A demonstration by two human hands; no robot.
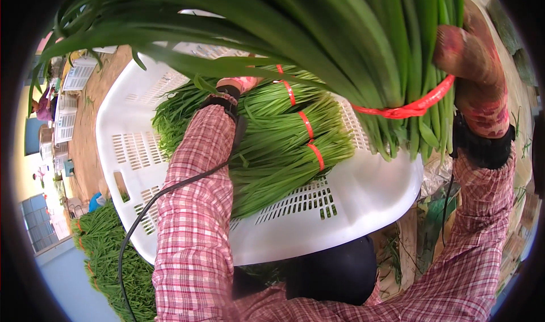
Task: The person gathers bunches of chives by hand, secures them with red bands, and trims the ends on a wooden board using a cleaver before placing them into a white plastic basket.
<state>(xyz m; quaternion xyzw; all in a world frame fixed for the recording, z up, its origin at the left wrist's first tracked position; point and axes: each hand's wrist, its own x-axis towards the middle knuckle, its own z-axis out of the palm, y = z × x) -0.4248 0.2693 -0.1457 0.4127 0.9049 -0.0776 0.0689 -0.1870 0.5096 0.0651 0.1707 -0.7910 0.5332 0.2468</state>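
Note:
My right hand [477,73], in a soiled patterned glove, grips a bundle of long flat green leaves, likely garlic chives [362,45]. A red tie [408,109] circles this bundle near its cut ends. The bundle is raised over the right side of a white perforated plastic basket [374,211], and its leaves trail left across the view. My left hand [240,83], also gloved, reaches into the basket against the chives lying there; its fingers are mostly hidden. Several bundles [281,151] with red ties lie side by side in the basket, cut ends to the right.
A heap of tied green bundles [110,254] is at lower left, outside the basket. A black cable [144,211] runs over my left sleeve. White crates [66,117] and a person [43,105] are at far left. Wooden boards [408,241] lie at lower right.

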